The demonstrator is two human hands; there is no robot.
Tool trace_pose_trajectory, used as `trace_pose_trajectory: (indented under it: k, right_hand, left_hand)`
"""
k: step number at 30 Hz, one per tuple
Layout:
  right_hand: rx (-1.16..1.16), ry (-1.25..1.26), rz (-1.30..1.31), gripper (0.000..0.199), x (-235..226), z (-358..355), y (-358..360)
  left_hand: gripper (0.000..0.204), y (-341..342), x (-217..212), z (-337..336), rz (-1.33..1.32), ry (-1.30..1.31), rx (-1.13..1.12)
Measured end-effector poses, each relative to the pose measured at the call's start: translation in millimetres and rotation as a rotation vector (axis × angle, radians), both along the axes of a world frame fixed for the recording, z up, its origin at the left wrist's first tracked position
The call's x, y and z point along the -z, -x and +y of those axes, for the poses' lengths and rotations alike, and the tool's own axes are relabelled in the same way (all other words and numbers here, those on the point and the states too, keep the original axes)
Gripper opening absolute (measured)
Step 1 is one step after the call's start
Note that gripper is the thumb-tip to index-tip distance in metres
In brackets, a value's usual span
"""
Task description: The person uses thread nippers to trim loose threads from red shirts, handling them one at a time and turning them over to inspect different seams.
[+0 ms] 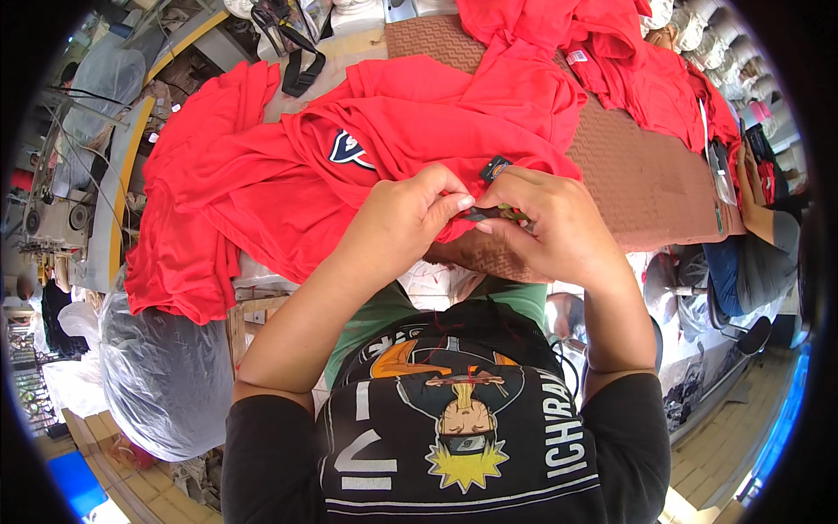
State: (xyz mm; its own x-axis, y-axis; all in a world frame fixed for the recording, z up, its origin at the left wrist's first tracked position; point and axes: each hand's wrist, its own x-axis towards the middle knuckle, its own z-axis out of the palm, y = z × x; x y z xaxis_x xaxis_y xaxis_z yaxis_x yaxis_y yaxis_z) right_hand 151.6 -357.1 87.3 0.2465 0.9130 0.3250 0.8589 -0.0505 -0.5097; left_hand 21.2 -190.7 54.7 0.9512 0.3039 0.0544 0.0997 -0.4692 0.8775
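Red shirts [419, 109] lie bunched over the table, one showing a dark-and-white printed emblem [351, 150]. My left hand [406, 214] is closed at the near edge of the red cloth, thumb and finger pinching it. Close against it, my right hand [554, 223] is closed around small dark thread snips [478, 213] with bits of green and red at the handle end. The tips of the snips meet the cloth at the left fingertips, and the exact cutting point is hidden. A small dark label [495, 168] stands up from the cloth beside my right knuckles.
Brown textured padding [650, 183] covers the table. More red garments [650, 79] are heaped at the far right, near thread cones [724, 44]. A black strap [301, 70] lies at the back. A plastic-wrapped bundle [166, 375] stands at the left, below a sewing machine [65, 214].
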Motion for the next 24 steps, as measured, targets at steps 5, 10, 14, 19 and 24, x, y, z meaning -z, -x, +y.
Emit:
trace_pose_trajectory:
  k: [5, 10, 14, 19, 24]
  right_hand:
    - [-0.004, 0.030, -0.002, 0.017, -1.9, -1.7, -0.7]
    - [0.019, 0.016, 0.012, 0.017, 4.5, -3.4, -1.1]
    - [0.031, 0.032, -0.022, 0.018, 3.7, -1.0, 3.6]
    - [0.051, -0.014, -0.045, 0.018, 7.4, -3.1, 1.7]
    - [0.058, -0.007, -0.008, 0.019, 7.2, -0.9, 5.9]
  left_hand:
    - [0.016, -2.0, 10.3, 2.3, -0.044, -0.014, -0.024]
    - [0.017, -2.6, 3.1, 0.3, -0.028, -0.032, -0.023]
    - [0.018, -2.0, 6.2, 1.5, -0.058, -0.038, -0.024]
    - [0.017, -1.0, 6.0, 1.3, -0.060, -0.014, -0.044]
    - [0.017, -1.9, 5.8, 0.3, -0.055, 0.023, -0.039]
